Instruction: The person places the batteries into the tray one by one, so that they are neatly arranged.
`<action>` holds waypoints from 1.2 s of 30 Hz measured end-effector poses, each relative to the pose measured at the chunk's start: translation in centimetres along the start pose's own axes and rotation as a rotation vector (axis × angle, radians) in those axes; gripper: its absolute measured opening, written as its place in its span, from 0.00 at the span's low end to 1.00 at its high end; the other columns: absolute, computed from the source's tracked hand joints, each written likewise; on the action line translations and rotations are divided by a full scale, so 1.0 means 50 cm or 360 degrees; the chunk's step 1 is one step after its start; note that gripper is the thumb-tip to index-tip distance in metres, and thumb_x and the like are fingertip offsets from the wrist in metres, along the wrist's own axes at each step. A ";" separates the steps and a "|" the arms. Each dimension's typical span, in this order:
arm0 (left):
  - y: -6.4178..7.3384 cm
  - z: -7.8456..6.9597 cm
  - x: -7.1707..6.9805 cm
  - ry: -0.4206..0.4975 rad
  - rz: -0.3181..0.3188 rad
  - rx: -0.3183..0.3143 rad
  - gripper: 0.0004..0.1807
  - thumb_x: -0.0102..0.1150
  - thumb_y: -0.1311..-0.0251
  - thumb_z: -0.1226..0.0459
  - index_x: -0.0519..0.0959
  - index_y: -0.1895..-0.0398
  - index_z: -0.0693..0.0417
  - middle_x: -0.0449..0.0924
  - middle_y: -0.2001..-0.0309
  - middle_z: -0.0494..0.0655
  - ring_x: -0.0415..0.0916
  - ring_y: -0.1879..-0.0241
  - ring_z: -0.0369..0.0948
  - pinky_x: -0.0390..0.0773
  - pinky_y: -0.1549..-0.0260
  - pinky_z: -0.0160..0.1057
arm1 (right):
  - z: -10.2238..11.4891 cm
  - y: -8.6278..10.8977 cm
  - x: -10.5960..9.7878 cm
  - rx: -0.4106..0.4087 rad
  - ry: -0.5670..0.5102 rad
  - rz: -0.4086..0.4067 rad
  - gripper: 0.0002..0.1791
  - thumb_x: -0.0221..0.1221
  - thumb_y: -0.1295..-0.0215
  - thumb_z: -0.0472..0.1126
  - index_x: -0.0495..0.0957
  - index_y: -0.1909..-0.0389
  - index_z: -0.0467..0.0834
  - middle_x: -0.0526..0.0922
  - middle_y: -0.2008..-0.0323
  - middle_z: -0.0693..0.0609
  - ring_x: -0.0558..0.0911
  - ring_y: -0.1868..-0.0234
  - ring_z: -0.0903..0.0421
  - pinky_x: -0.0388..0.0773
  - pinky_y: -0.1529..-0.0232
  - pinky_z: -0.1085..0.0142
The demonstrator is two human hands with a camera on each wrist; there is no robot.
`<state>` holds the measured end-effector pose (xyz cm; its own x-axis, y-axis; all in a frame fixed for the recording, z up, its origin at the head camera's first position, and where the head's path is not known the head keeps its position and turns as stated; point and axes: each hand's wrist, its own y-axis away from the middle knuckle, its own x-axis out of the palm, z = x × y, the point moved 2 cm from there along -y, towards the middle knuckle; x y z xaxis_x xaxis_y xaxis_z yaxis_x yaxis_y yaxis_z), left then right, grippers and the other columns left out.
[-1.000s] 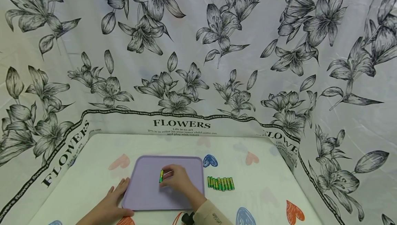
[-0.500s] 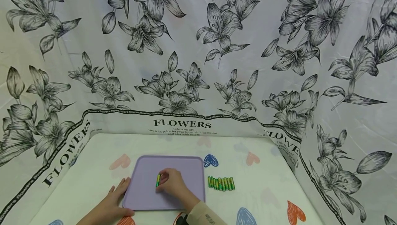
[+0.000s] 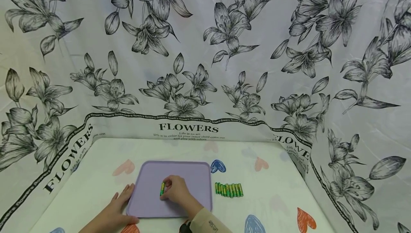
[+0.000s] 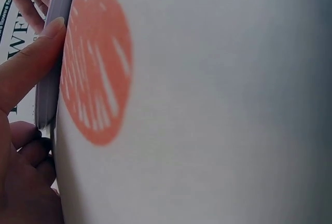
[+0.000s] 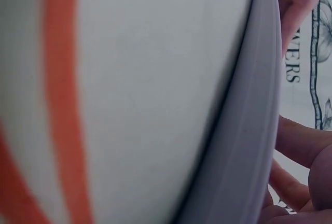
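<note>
A light purple tray (image 3: 151,204) lies on the table. My right hand (image 3: 176,190) is over its middle, pinching a small green-and-yellow battery (image 3: 162,189) upright between thumb and fingers, close over the tray's surface. At the tray's near left corner rests my left hand (image 3: 117,208), its fingers along the left side and its thumb on the near edge. The left wrist view shows that thumb (image 4: 44,47) against the tray's rim (image 4: 49,92). In the right wrist view the tray's side (image 5: 244,130) hides the battery, and part of the right hand (image 5: 306,151) shows beyond it.
Several more green batteries (image 3: 229,190) lie side by side in a row right of the tray. The white tablecloth (image 3: 257,176) has printed hearts. Flower-printed cloth (image 3: 192,94) hangs behind and at both sides.
My right hand has moved a little left and toward me over the tray, carrying the battery lower. The left hand, the tray and the row of batteries have stayed in place.
</note>
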<state>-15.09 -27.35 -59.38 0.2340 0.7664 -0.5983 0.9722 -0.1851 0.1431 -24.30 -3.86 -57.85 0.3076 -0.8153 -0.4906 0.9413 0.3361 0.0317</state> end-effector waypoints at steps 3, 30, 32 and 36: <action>-0.003 -0.002 -0.001 0.0000 0.0008 -0.0021 0.70 0.80 0.63 0.48 0.47 0.20 0.63 0.34 0.21 0.68 0.28 0.23 0.67 0.09 0.29 0.38 | 0.002 -0.002 -0.001 0.0017 0.0003 0.0004 0.29 0.81 0.67 0.25 0.84 0.58 0.39 0.79 0.72 0.57 0.75 0.76 0.69 0.75 0.72 0.75; -0.006 0.009 0.000 -0.0033 0.0030 -0.0015 0.70 0.80 0.62 0.47 0.47 0.20 0.63 0.36 0.21 0.69 0.28 0.24 0.71 0.10 0.39 0.18 | 0.034 0.021 -0.077 -0.0019 -0.0042 0.0048 0.40 0.81 0.60 0.33 0.79 0.39 0.44 0.84 0.48 0.47 0.84 0.60 0.61 0.81 0.64 0.71; -0.006 0.009 0.000 -0.0014 0.0035 -0.0037 0.70 0.81 0.63 0.48 0.47 0.20 0.62 0.36 0.21 0.68 0.26 0.23 0.70 0.09 0.32 0.30 | 0.036 0.022 -0.086 -0.0041 -0.0053 0.0047 0.39 0.80 0.58 0.33 0.79 0.40 0.43 0.84 0.47 0.45 0.84 0.57 0.59 0.81 0.62 0.70; -0.006 0.007 -0.001 0.0019 0.0055 -0.0061 0.71 0.81 0.63 0.49 0.46 0.19 0.62 0.35 0.20 0.67 0.25 0.23 0.69 0.09 0.29 0.46 | 0.037 0.027 -0.104 -0.0039 -0.0043 0.0036 0.39 0.80 0.56 0.34 0.79 0.39 0.43 0.84 0.46 0.46 0.85 0.55 0.58 0.82 0.59 0.68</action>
<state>-15.40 -27.55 -59.69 0.2671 0.7672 -0.5832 0.9629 -0.1879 0.1938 -24.38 -0.03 -53.64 0.3324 -0.8197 -0.4665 0.9306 0.3654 0.0211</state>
